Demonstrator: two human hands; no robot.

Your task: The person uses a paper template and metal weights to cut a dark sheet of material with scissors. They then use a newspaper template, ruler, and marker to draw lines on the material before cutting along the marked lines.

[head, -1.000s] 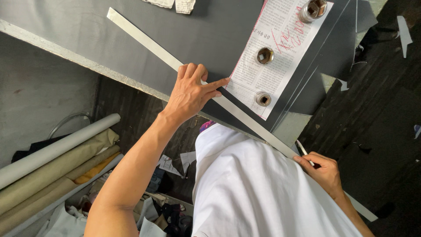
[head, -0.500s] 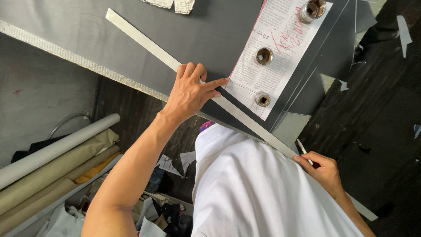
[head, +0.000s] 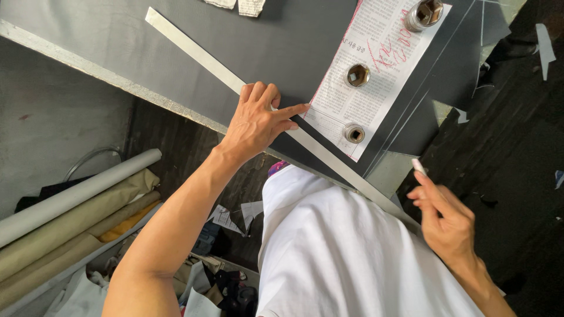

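My left hand (head: 258, 117) presses flat on a long metal ruler (head: 194, 50) that lies slantwise across dark grey sheet material (head: 117, 41) on a table. My right hand (head: 446, 217) is off to the right, lifted a little away from the ruler's near end, and pinches a small white marking stick (head: 418, 167). A printed paper sheet (head: 370, 70) lies on the grey material beyond my left fingers, held down by three round metal weights (head: 357, 75).
Rolls of beige and white fabric (head: 76, 211) lie under the table at the left. Paper scraps and clutter (head: 226, 217) sit on the dark floor below. White offcuts (head: 543, 41) lie at the right. My white shirt (head: 352, 252) fills the lower middle.
My right hand has lifted off the ruler's near end and moved slightly right, with the marking stick now pointing up. My left hand stays pressed on the ruler.
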